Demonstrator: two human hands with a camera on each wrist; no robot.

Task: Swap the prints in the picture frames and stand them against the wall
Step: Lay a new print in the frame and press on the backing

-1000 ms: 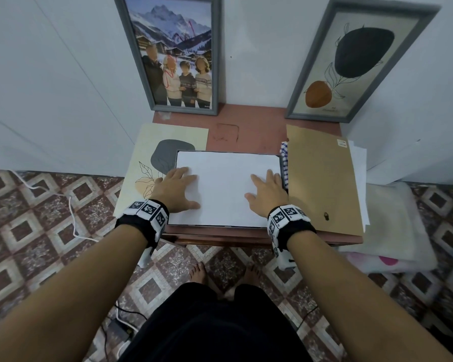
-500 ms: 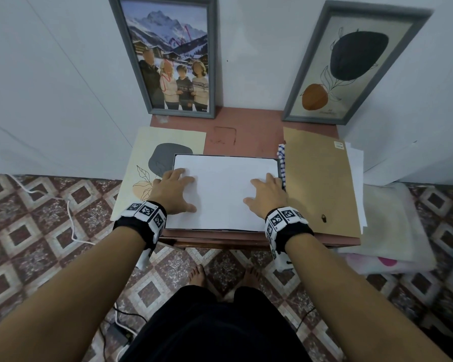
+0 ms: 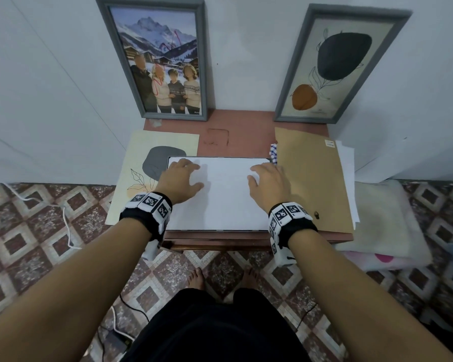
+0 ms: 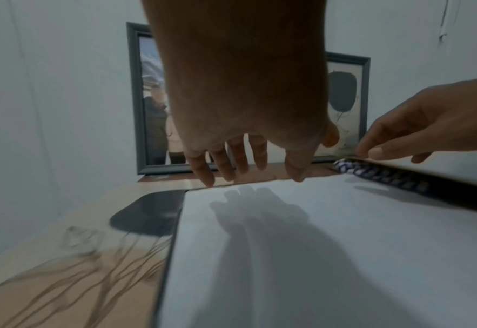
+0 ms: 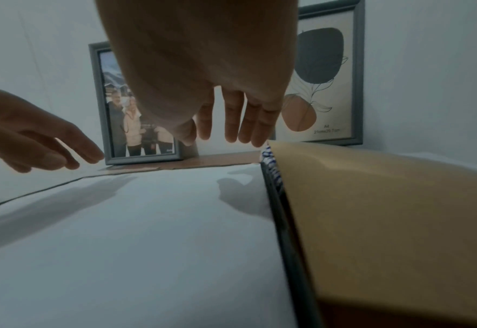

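Observation:
A grey frame lies face down on the small red-brown table, filled by a white sheet. My left hand hovers over the sheet's far left corner and my right hand over its far right corner. In both wrist views the fingers are straight, point down and hold nothing. A loose abstract print lies partly under the frame's left side. A brown backing board lies to its right. A family-photo frame and an abstract-print frame stand against the wall.
A blue-and-white checked cloth peeks out between the lying frame and the backing board, and white papers stick out under the board. Folded blankets lie on the tiled floor to the right. A white cable runs across the floor at left.
Both hands have slid from the middle of the white sheet toward its far edge and lifted slightly off it. The frames and prints have not moved.

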